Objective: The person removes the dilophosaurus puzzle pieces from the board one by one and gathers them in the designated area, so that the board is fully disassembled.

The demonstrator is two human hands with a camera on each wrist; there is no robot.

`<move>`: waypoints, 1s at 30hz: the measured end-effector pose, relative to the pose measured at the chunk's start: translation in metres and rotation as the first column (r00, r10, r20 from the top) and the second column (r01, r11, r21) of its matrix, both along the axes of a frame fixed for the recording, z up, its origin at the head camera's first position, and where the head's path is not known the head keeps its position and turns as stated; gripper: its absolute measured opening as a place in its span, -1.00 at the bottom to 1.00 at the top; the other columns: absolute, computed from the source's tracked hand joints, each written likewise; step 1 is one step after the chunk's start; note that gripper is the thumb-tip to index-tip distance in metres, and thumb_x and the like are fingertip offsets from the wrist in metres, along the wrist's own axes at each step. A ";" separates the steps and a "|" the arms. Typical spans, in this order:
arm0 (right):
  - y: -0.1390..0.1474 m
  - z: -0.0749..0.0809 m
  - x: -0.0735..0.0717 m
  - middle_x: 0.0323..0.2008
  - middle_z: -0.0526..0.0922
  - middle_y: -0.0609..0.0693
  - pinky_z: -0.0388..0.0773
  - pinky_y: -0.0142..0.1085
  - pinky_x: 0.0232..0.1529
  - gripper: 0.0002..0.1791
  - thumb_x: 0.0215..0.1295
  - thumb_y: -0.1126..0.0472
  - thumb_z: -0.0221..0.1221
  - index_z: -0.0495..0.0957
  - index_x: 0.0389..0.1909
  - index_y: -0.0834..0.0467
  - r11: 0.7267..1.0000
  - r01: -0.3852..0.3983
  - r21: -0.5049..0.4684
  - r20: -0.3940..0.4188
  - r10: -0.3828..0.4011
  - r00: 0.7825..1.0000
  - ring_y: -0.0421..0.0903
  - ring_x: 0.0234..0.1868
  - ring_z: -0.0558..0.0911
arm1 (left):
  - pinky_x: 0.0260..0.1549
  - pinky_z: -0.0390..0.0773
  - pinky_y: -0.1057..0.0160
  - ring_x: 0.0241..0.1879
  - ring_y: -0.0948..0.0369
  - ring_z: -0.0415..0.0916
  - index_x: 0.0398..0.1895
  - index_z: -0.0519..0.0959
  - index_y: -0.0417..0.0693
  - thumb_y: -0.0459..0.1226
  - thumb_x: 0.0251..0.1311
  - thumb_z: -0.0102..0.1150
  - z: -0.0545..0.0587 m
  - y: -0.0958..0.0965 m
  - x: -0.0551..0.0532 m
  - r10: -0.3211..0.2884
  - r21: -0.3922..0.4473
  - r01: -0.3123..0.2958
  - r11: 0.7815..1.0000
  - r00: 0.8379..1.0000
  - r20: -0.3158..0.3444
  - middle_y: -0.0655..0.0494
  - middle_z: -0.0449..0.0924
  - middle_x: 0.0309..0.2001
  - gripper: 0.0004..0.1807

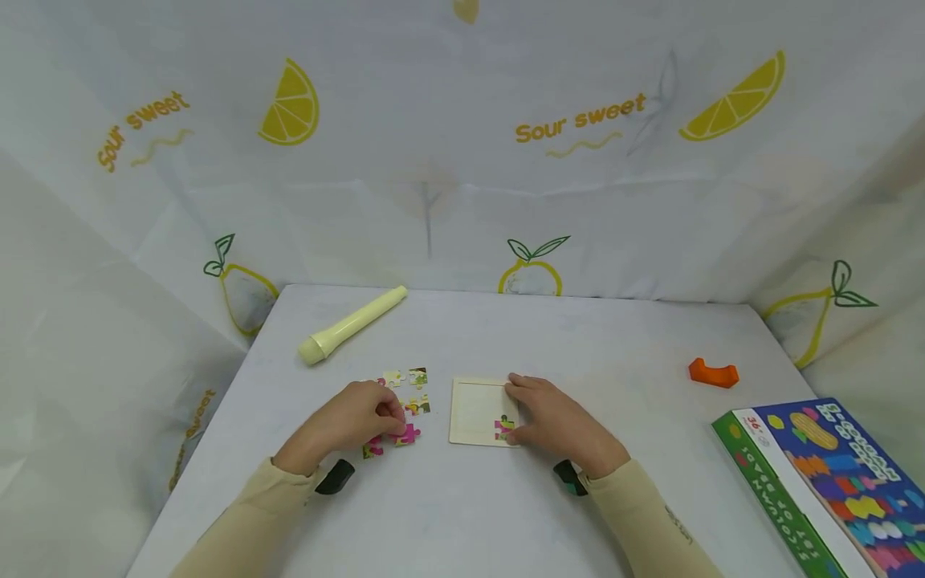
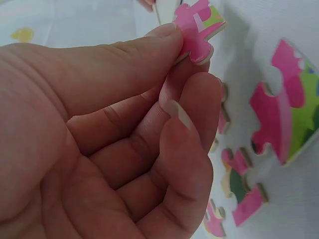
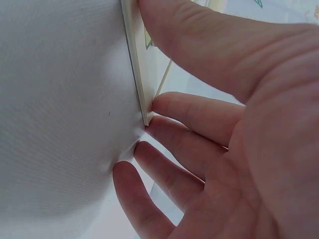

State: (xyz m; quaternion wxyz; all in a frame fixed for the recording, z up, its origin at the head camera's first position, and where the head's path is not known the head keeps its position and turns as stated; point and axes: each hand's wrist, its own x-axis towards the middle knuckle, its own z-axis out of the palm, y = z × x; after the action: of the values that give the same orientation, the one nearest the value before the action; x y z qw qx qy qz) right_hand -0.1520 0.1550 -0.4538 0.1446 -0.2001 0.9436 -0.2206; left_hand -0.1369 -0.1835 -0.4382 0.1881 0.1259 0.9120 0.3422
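My left hand (image 1: pixel 361 417) pinches a pink jigsaw piece (image 2: pixel 197 32) with a green corner between thumb and index finger; its other fingers curl loosely. Around and beyond that hand lie several loose jigsaw pieces (image 1: pixel 418 377), pink, yellow and green. In the left wrist view a larger-looking pink and green piece (image 2: pixel 284 104) lies to the right of the fingers. A square wooden puzzle tray (image 1: pixel 474 405) has one pink and green piece (image 1: pixel 503 428) in its near right corner. My right hand (image 1: pixel 552 417) touches the tray's right edge, thumb at the near corner, fingers extended along the side.
A pale yellow microphone-shaped stick (image 1: pixel 354 325) lies at the back left of the white table (image 1: pixel 592 345). An orange curved block (image 1: pixel 714 372) is at the right. A blue and green game box (image 1: pixel 824 482) occupies the near right corner. Printed white cloth (image 1: pixel 405 201) hangs behind.
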 end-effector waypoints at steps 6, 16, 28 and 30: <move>0.001 0.000 0.001 0.64 0.36 0.15 0.33 0.09 0.60 -0.09 0.18 0.13 0.60 0.45 0.52 0.28 1.000 0.004 -0.014 0.005 -0.004 1.000 0.21 0.66 0.32 | -0.41 0.51 0.33 -0.49 0.30 0.52 -0.47 0.71 0.05 -0.31 0.28 0.48 -0.003 -0.003 0.003 -0.041 0.032 0.042 0.999 0.999 -0.035 0.21 0.67 -0.51 -0.83; 0.001 -0.002 0.000 0.63 0.36 0.15 0.34 0.06 0.60 -0.09 0.18 0.13 0.60 0.46 0.52 0.28 1.000 0.001 -0.005 -0.006 -0.001 1.000 0.19 0.65 0.34 | -0.40 0.50 0.34 -0.50 0.31 0.51 -0.48 0.69 0.01 -0.33 0.27 0.49 -0.004 -0.001 0.005 -0.023 0.002 0.023 1.000 0.997 -0.069 0.22 0.65 -0.53 -0.81; 0.002 -0.001 0.001 0.62 0.38 0.15 0.33 0.08 0.60 -0.10 0.17 0.13 0.61 0.47 0.51 0.28 1.000 0.001 -0.016 -0.002 -0.001 1.000 0.20 0.65 0.34 | -0.35 0.54 0.30 -0.43 0.29 0.51 -0.37 0.70 0.11 -0.29 0.26 0.46 0.000 0.015 -0.005 0.004 -0.052 -0.009 0.999 0.995 -0.095 0.28 0.63 -0.43 -0.88; 0.002 -0.001 0.001 0.63 0.37 0.15 0.33 0.08 0.60 -0.10 0.18 0.13 0.60 0.47 0.51 0.27 1.000 0.002 -0.024 0.008 -0.002 1.000 0.20 0.65 0.34 | -0.30 0.54 0.30 -0.40 0.30 0.52 -0.36 0.70 0.13 -0.29 0.25 0.46 0.001 0.026 -0.010 -0.023 -0.061 0.015 0.998 0.993 -0.119 0.30 0.63 -0.41 -0.88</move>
State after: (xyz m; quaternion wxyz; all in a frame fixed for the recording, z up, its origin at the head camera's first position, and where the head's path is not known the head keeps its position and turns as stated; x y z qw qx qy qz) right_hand -0.1507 0.1569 -0.4546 0.1457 -0.1999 0.9406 -0.2327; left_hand -0.1467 -0.1579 -0.4369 0.1402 0.1491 0.9301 0.3050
